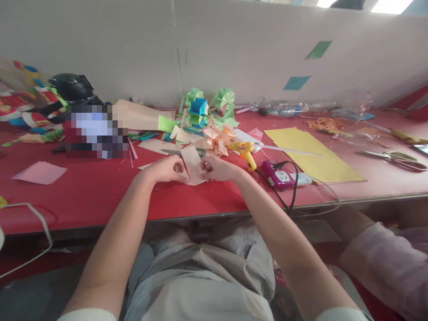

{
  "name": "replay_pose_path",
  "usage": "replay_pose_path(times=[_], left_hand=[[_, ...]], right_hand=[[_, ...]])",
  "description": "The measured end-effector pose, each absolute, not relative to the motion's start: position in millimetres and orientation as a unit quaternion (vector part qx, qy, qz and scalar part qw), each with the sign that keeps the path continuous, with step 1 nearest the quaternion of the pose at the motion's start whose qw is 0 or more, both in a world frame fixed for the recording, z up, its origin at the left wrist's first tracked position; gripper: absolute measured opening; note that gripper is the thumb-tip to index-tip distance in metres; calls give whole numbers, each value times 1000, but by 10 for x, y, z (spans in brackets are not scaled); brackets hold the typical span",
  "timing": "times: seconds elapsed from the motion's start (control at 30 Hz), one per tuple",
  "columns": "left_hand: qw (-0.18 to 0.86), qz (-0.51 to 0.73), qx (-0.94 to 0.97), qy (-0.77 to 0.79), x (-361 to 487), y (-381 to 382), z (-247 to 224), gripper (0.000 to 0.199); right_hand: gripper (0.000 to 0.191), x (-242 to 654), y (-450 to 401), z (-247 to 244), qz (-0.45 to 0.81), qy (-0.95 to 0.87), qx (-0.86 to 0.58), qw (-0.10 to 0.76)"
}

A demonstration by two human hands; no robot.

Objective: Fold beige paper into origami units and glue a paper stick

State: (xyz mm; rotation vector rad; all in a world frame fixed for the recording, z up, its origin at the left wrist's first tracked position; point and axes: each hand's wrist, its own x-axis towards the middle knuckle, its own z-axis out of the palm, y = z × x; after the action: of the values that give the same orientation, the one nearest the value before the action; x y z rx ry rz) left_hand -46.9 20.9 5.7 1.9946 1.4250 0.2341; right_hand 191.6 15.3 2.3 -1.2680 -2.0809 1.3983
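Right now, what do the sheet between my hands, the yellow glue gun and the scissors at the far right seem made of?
Sheet: likely matte paper, thin with crisp straight edges. Glue gun: probably hard plastic, smooth-looking and mostly yellow. Scissors: likely metal in the blades, judging by their silvery shine; handle material unclear.

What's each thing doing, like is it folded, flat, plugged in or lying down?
Cream paper: partly folded, pinched by the left hand and right hand.
Glue gun: lying down.
Purple power strip: black plug pushed in.
Yellow paper: flat.
Pink paper: flat.
Plastic bottle: on its side.
Scissors: lying down, can't tell if open.
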Motion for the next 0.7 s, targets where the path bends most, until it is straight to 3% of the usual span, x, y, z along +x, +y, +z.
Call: replay_pose_path(times=[0.23, 0.7], left_hand=[[334, 100, 762, 546, -469, 223, 35, 54], [361, 107, 759, 532, -493, 233, 29, 51]], right_hand=[[27, 1949, 153, -6, 432, -767, -442, 171], [22, 2155, 69, -39, 429, -786, -390, 215]])
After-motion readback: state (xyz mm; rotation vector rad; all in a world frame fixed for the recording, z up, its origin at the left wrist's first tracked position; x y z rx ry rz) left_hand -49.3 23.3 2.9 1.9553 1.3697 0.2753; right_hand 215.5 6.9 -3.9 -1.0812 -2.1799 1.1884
